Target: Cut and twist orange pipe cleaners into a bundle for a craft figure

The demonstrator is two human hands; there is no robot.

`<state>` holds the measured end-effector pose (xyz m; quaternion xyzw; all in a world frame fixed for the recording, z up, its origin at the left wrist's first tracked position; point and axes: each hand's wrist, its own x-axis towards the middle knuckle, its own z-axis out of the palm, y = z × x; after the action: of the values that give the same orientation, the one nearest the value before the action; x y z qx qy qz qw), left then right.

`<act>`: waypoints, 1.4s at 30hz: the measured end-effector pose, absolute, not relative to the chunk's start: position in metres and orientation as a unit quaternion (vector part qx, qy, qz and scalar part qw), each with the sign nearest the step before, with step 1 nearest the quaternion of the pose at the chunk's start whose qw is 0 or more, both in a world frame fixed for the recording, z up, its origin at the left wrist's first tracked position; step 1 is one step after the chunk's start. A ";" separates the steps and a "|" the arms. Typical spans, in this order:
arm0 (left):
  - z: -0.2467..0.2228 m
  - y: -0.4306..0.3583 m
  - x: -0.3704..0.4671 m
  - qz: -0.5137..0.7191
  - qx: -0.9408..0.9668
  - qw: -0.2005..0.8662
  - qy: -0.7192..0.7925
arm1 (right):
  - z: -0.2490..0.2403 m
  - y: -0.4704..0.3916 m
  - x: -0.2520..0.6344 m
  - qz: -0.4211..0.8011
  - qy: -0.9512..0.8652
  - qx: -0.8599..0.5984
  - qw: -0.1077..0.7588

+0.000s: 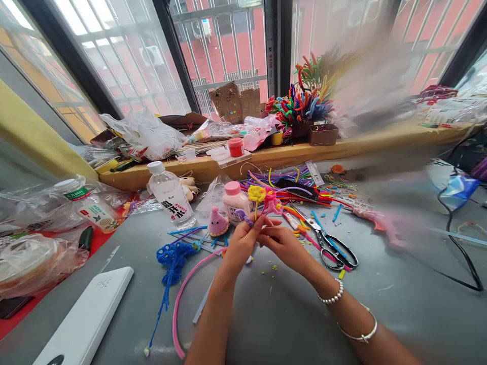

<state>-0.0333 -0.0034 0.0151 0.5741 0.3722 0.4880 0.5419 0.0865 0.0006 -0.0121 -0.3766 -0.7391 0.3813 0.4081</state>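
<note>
Yellow point(256, 193) and pink point(272, 203) fuzzy flowers rise above my hands, their stems pinched between the fingers and thumb of my left hand point(243, 238). A small purple fuzzy piece point(245, 218) shows beside that thumb. My right hand point(283, 243) meets the left at the stems, its fingers bent and close together; what its fingertips grip is hidden. Just behind my hands stand a pink-capped bottle point(236, 200) and a pink knitted cone figure point(218, 223). Black-handled scissors point(329, 243) lie right of my right hand.
A blue fuzzy piece point(173, 261), a pink hoop point(180, 299) and a white power bank point(87, 317) lie left. Behind them stands a clear water bottle point(171, 197). Pipe cleaners point(297, 177) are piled at the back. A black cable point(451, 223) runs at right.
</note>
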 end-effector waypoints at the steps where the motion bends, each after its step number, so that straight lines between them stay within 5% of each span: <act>1: 0.015 -0.003 -0.032 0.496 0.564 0.548 0.369 | -0.012 0.001 0.091 0.382 -0.738 -0.368 0.418; 14: 0.024 -0.003 -0.049 0.667 0.372 0.598 0.245 | -0.025 0.004 0.134 0.538 -0.527 -0.397 0.524; 19: 0.023 0.000 -0.058 0.693 0.357 0.574 0.253 | -0.017 0.003 0.141 0.527 -0.441 -0.351 0.637; 23: 0.020 0.001 -0.051 0.683 0.396 0.551 0.271 | -0.016 -0.005 0.134 0.460 -0.595 -0.373 0.543; 30: 0.006 -0.005 -0.014 0.557 0.498 0.565 0.350 | -0.021 -0.011 0.120 0.293 -0.656 -0.413 0.559; 36: -0.001 -0.008 -0.002 0.519 0.550 0.552 0.352 | -0.025 -0.008 0.121 0.348 -0.704 -0.396 0.475; 42: -0.001 -0.008 -0.005 0.498 0.592 0.534 0.341 | -0.028 -0.008 0.120 0.375 -0.682 -0.405 0.479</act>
<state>-0.0048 -0.0076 -0.0006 0.5919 0.3410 0.4978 0.5343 0.1201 -0.0076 -0.0277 -0.4052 -0.6822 0.3750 0.4793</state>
